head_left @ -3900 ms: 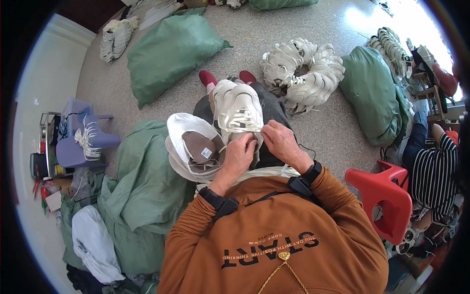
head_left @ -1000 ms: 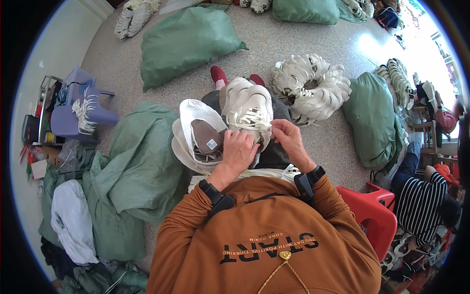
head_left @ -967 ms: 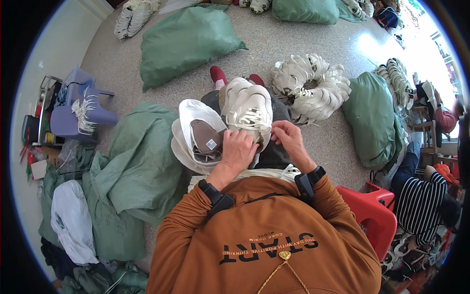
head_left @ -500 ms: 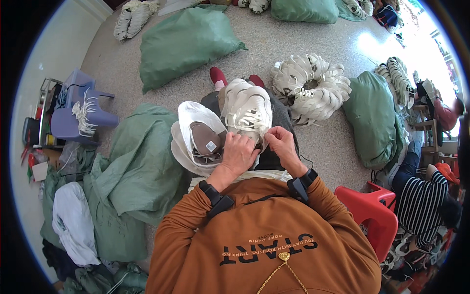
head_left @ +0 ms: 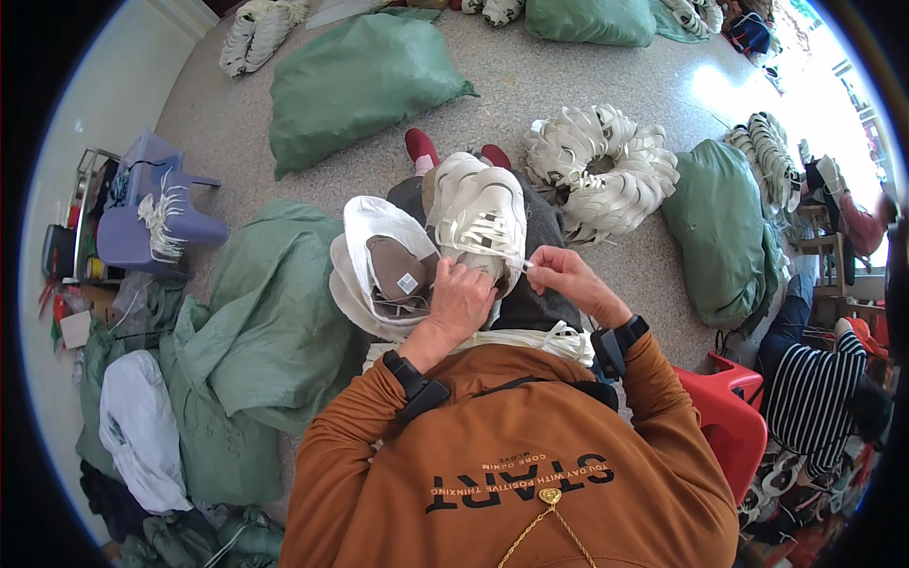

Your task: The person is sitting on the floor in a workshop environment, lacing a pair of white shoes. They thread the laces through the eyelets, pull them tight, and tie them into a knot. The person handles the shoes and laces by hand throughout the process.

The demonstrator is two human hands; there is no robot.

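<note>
A white shoe upper point(head_left: 481, 204) lies over my lap, its front pointing away from me. White lace point(head_left: 488, 232) crosses its front in several rows. My left hand point(head_left: 462, 303) has its fingers curled over the near end of the upper, at the tongue and collar. Just right of the upper, my right hand point(head_left: 573, 281) pinches the end of the lace between thumb and fingertips. Left of the upper sits a white bag-like holder point(head_left: 365, 227) with a brown piece point(head_left: 393, 268) bearing a small white label. More white laces point(head_left: 540, 343) lie across my lap.
A ring of white shoe uppers point(head_left: 606, 170) rests on the floor ahead right. Green sacks point(head_left: 365, 85) stand around. On the left, a purple stool point(head_left: 128, 232) holds white laces. A red stool point(head_left: 724, 407) stands at my right, near a person in a striped top point(head_left: 814, 398).
My right hand has moved right, away from the upper, with the lace drawn along. My left hand stays nearly in place.
</note>
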